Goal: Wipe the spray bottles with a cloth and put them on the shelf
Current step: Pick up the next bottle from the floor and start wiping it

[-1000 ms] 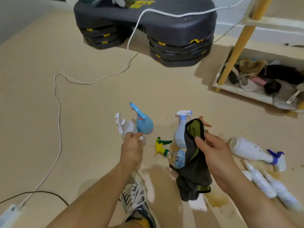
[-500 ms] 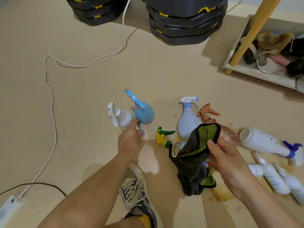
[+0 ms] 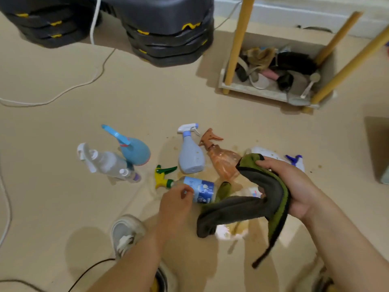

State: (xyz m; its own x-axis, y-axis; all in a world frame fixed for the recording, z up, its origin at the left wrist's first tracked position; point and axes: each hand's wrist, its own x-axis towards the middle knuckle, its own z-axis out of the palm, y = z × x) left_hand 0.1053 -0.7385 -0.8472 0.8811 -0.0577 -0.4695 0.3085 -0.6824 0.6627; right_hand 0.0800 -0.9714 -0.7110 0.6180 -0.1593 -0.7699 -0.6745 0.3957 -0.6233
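One clear plastic spray bottle with a blue label and yellow-green trigger [image 3: 200, 190] lies on its side on the beige floor [image 3: 147, 98], trigger pointing left, base toward the dark grey green-edged cloth [image 3: 248, 205] gripped in the right hand [image 3: 294, 190]. The nearer left hand [image 3: 174, 205] curls its fingers round the bottle's shoulder.

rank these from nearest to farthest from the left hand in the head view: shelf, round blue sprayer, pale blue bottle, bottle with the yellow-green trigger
1. bottle with the yellow-green trigger, lying against the left hand.
2. pale blue bottle, upright just beyond.
3. round blue sprayer, farther left.
4. shelf, far right at the back.
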